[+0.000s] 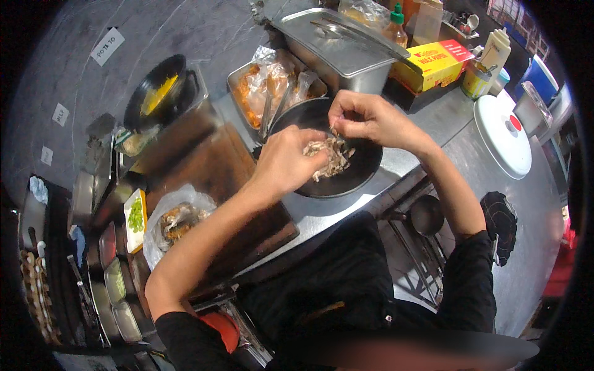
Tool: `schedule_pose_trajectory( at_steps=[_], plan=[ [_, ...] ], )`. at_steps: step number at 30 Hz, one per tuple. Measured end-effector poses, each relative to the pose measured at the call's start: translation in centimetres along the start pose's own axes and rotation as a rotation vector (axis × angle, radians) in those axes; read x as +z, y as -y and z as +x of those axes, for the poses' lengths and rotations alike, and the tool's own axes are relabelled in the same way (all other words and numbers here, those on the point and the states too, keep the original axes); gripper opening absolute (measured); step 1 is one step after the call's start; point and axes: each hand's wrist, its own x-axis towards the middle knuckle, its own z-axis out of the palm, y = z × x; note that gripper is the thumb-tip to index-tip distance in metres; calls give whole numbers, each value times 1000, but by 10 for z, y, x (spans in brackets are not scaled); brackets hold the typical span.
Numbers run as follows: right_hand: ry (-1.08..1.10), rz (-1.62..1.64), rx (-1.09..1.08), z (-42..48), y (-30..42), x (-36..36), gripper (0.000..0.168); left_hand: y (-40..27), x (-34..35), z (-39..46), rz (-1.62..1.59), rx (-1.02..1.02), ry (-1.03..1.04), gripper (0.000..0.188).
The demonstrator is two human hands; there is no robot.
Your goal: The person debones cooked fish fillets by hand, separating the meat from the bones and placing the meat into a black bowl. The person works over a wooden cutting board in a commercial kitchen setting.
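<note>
A round black pan [325, 189] sits on the steel counter in front of me. Pale brown shredded food [335, 162], perhaps meat, is heaped in and above it; its exact kind is unclear. My left hand [293, 160] reaches over the pan's left side, with shreds held between thumb and fingers. Over the far right side, my right hand [364, 113] pinches a small shred between thumb and fingertips, just above the heap. Left of the pan, on a brown cutting board [204, 162], an open plastic bag [155, 232] holds browned food, partly behind my left forearm.
Beyond the pan stand a steel tray [232, 86] of orange food with tongs, and a lidded steel container [343, 55]. A wax paper box [431, 65] and sauce bottles [495, 51] line the back right. At left are a wok [134, 97] with yellow food and a dish of green slices [131, 236].
</note>
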Motion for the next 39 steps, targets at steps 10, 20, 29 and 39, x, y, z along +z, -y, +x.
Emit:
schedule_pose_trajectory(
  at_steps=[10,20,29,39],
  plan=[
    [-91,-41,164,3,4,13,18,-11,-130,-62,-477,-370,-80,30],
    [76,47,-82,58,126,145,14,25,-180,-223,237,-505,-258,27],
    [222,-423,-427,87,117,234,7,59,-140,-247,316,-422,-320,17],
    [199,-642,-266,70,95,218,16,80,-116,-273,407,-279,-182,29]
  ],
)
